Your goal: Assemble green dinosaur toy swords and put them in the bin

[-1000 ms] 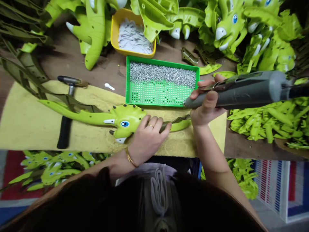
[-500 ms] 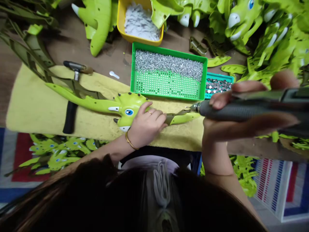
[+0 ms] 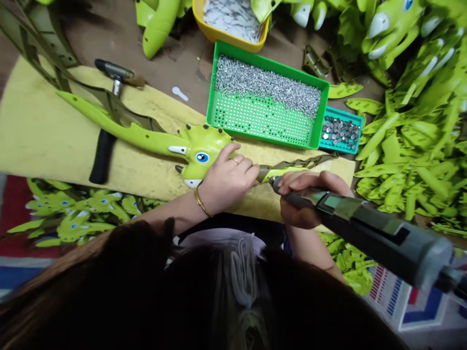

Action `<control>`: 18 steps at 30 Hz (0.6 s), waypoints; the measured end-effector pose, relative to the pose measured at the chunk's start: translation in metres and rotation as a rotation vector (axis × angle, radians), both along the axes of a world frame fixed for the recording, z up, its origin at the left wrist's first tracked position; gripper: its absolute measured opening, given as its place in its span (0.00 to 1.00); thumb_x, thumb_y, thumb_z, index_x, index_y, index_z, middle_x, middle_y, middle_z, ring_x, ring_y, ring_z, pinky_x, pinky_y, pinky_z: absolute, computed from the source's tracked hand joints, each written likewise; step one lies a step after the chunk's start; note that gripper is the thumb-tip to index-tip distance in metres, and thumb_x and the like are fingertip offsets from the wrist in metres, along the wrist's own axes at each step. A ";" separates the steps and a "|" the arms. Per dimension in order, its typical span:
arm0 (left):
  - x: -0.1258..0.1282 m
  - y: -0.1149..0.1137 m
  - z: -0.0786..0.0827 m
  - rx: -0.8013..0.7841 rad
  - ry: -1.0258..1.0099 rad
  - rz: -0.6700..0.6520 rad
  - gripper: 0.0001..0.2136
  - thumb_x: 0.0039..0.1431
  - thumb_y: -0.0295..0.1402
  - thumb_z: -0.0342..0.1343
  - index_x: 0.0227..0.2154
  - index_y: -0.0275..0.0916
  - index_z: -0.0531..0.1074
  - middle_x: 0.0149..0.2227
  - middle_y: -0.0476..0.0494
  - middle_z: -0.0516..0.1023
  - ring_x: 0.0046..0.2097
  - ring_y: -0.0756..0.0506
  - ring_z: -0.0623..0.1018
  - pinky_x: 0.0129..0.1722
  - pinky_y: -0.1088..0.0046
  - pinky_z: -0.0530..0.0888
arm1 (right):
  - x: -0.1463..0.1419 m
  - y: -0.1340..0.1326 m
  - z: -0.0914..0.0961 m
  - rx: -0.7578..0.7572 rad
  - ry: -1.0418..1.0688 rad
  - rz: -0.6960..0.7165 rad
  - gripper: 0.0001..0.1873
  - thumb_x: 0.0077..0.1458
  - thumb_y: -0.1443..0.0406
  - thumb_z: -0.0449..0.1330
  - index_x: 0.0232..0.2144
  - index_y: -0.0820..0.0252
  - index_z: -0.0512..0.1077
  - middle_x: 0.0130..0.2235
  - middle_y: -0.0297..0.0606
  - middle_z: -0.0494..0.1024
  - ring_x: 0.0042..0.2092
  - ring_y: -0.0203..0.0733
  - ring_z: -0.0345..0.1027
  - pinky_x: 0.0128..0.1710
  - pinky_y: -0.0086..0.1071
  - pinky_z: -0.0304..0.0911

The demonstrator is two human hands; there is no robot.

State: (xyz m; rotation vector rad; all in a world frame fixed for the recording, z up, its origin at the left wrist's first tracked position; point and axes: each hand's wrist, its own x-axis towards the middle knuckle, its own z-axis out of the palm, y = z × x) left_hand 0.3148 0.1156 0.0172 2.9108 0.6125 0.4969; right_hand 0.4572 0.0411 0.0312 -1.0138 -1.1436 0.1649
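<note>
A long lime-green and olive plastic toy (image 3: pixel 144 138) with a horned dinosaur head and a blue eye lies across the yellow cloth (image 3: pixel 32 126). My left hand (image 3: pixel 233 177) is closed around it just right of the head. In my right hand (image 3: pixel 310 194) is a grey and black electric screwdriver (image 3: pixel 368 223), gripped near its front end. The screwdriver's tip is at the green strip right of my left hand; whether it touches is too small to tell. An olive strip reaches past it to the right.
A green tray (image 3: pixel 268 141) of small screws stands beyond the toy, beside a teal tray (image 3: pixel 341 131) of metal discs. A yellow bin (image 3: pixel 207 34) holds white pieces. A hammer (image 3: pixel 104 155) lies partly under the toy. Green parts (image 3: pixel 404 160) are piled at the right.
The screwdriver has swung so its body slants down to the right, and its tip has moved left and nearer to me. My left hand keeps its hold. The view has shifted.
</note>
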 end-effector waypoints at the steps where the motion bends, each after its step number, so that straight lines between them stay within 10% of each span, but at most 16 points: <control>1: 0.000 0.000 0.000 0.015 -0.002 0.001 0.08 0.64 0.33 0.52 0.37 0.35 0.74 0.33 0.45 0.79 0.37 0.46 0.76 0.55 0.55 0.70 | 0.001 0.003 0.002 -0.018 0.006 0.018 0.26 0.53 0.45 0.58 0.52 0.42 0.68 0.26 0.27 0.70 0.19 0.31 0.61 0.16 0.29 0.62; 8: -0.001 0.002 0.000 0.039 -0.075 -0.019 0.09 0.63 0.34 0.55 0.38 0.33 0.75 0.33 0.44 0.80 0.36 0.45 0.77 0.53 0.55 0.71 | 0.037 0.068 0.023 0.166 0.082 -0.238 0.17 0.60 0.47 0.51 0.44 0.44 0.72 0.31 0.27 0.73 0.17 0.23 0.57 0.12 0.23 0.52; 13: 0.000 0.003 0.003 0.010 -0.069 -0.012 0.10 0.64 0.35 0.53 0.38 0.33 0.75 0.34 0.43 0.81 0.36 0.44 0.77 0.52 0.55 0.71 | 0.057 0.094 -0.009 -0.084 -0.071 -0.410 0.26 0.60 0.43 0.49 0.53 0.51 0.62 0.35 0.34 0.71 0.22 0.27 0.62 0.22 0.28 0.63; 18: 0.000 0.004 0.004 -0.038 -0.058 -0.018 0.10 0.64 0.34 0.53 0.39 0.33 0.75 0.35 0.42 0.81 0.37 0.44 0.77 0.53 0.53 0.71 | 0.061 0.084 -0.020 -0.184 -0.038 -0.262 0.32 0.58 0.39 0.45 0.56 0.48 0.57 0.37 0.34 0.70 0.25 0.31 0.66 0.25 0.32 0.66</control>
